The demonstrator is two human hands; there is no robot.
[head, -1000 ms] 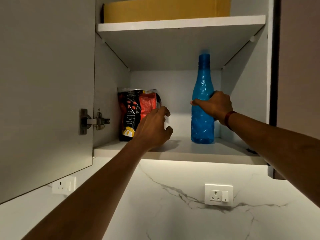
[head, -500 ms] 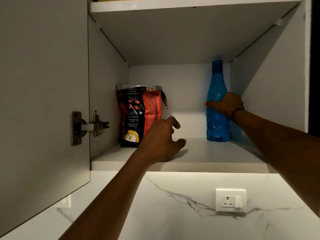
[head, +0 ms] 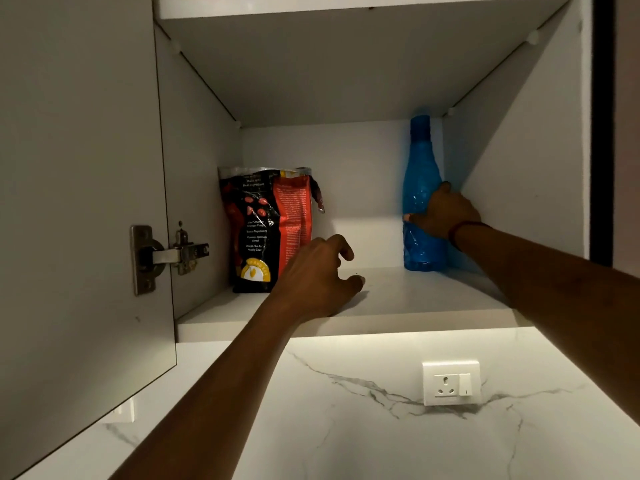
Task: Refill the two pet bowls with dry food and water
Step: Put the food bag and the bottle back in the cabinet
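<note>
A black and red bag of dry pet food (head: 266,226) stands upright at the back left of the lower cupboard shelf (head: 398,306). My left hand (head: 317,278) hovers just right of the bag, over the shelf, fingers loosely curled and holding nothing. A tall blue water bottle (head: 420,188) stands upright at the back right corner. My right hand (head: 445,213) grips the bottle around its middle. The pet bowls are out of view.
The cupboard door (head: 79,202) stands open on the left with its hinge (head: 166,258) showing. An upper shelf (head: 346,5) caps the compartment. Below is a white marble wall with a socket (head: 450,382).
My left hand has drawn back a little from the bag toward the shelf's front. My right hand stays on the bottle, which still stands on the shelf. The camera has moved closer.
</note>
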